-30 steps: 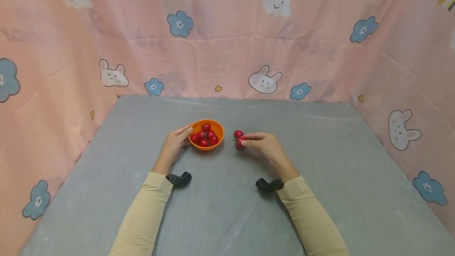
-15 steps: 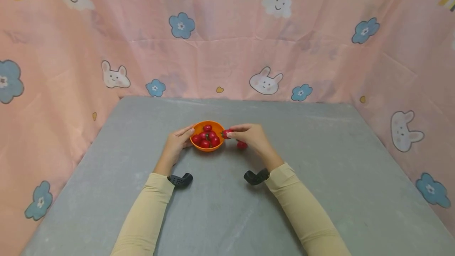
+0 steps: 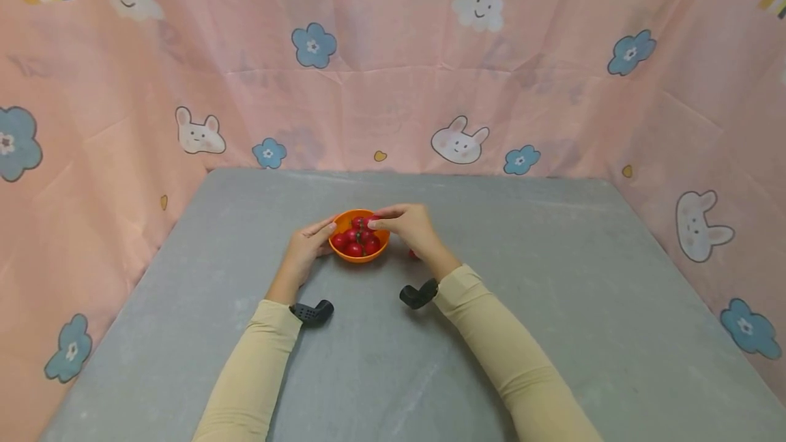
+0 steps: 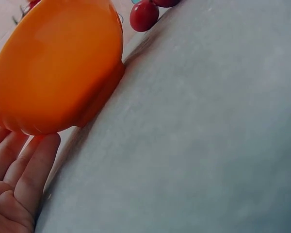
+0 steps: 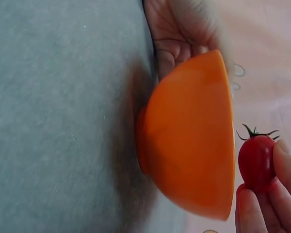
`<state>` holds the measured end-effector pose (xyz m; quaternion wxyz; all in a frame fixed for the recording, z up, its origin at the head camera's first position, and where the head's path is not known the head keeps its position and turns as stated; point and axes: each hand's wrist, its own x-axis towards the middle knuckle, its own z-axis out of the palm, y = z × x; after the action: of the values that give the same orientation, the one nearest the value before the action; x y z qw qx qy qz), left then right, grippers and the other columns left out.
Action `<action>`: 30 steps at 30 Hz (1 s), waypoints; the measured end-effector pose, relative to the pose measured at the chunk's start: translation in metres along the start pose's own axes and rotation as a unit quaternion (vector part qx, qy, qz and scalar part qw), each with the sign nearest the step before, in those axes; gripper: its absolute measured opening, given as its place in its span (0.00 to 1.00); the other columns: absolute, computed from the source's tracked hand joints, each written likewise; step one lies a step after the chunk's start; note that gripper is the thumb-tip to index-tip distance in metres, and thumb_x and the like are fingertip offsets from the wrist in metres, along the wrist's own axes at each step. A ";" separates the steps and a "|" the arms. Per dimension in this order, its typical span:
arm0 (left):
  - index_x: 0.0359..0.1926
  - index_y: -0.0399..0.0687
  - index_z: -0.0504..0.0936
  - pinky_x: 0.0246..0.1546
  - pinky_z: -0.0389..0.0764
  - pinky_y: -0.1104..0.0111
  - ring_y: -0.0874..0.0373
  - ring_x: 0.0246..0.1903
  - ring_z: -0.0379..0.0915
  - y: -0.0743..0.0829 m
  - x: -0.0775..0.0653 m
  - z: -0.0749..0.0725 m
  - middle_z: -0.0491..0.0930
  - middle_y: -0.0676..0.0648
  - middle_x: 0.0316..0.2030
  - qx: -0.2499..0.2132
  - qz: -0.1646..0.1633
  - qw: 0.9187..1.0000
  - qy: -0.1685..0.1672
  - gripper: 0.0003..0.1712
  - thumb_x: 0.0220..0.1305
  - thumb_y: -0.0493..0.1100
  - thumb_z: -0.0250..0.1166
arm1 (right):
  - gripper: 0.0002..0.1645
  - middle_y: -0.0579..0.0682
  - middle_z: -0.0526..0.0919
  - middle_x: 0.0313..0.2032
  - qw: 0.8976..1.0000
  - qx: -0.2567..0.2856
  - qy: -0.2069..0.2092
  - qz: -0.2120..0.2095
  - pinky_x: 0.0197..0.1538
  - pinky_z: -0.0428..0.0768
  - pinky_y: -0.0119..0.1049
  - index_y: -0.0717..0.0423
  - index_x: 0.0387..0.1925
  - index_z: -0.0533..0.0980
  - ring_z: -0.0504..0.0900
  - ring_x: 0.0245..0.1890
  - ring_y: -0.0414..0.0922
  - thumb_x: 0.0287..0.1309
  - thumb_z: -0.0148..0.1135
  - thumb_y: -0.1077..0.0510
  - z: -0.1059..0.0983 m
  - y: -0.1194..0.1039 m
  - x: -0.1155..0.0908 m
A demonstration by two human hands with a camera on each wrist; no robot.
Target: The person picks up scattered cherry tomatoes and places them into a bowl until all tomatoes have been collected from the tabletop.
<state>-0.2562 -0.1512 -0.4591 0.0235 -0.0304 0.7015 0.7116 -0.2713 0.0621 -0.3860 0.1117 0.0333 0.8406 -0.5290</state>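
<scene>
An orange bowl [image 3: 359, 259] stands upright on the table, with several red cherry tomatoes [image 3: 353, 249] inside. My left hand [image 3: 303, 249] holds it from the left, thumb at the rim; in the left wrist view its fingers [image 4: 36, 170] touch the outer wall. Above the right part of the bowl, my right hand [image 3: 410, 227] pinches one cherry tomato [image 5: 258, 162] between thumb and fingertips, its green stem showing. The right wrist view has this tomato just beyond the rim of the bowl [image 5: 194, 136].
Beside the bowl on the right, a loose cherry tomato [image 3: 414, 254] lies partly hidden by my right wrist. Red cherry tomatoes [image 4: 144, 15] also show past the bowl in the left wrist view. Pink printed cloth [image 3: 368, 101] hangs behind the grey table [image 3: 381, 374].
My right hand has carried a cherry tomato leftward from the table to over the bowl. The left hand stays at the bowl, which has kept its place.
</scene>
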 end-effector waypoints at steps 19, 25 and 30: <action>0.58 0.45 0.75 0.41 0.81 0.70 0.64 0.44 0.78 -0.002 0.001 -0.002 0.75 0.44 0.57 -0.016 0.012 1.000 -0.011 0.27 0.61 0.53 0.61 | 0.18 0.49 0.85 0.42 0.998 -0.039 0.025 -0.048 0.55 0.76 0.39 0.50 0.35 0.85 0.77 0.49 0.46 0.39 0.76 0.50 0.032 -0.014 0.014; 0.59 0.48 0.74 0.43 0.81 0.69 0.61 0.50 0.75 -0.002 0.000 -0.002 0.73 0.47 0.59 0.001 0.009 1.000 -0.012 0.29 0.61 0.56 0.60 | 0.18 0.49 0.85 0.43 0.997 -0.048 0.023 -0.063 0.59 0.74 0.41 0.50 0.37 0.85 0.77 0.51 0.46 0.39 0.75 0.50 0.039 -0.011 0.018; 0.59 0.49 0.75 0.43 0.81 0.69 0.62 0.49 0.75 -0.002 0.000 -0.003 0.73 0.48 0.59 -0.006 0.011 1.000 -0.018 0.28 0.61 0.56 0.60 | 0.20 0.48 0.85 0.44 0.996 -0.052 0.016 -0.069 0.59 0.74 0.40 0.50 0.39 0.84 0.76 0.52 0.46 0.40 0.75 0.51 0.043 -0.010 0.018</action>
<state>-0.2559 -0.1543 -0.4614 0.0282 -0.0104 0.6968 0.7167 -0.2839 0.0181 -0.3988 0.0626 -0.0225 0.8691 -0.4902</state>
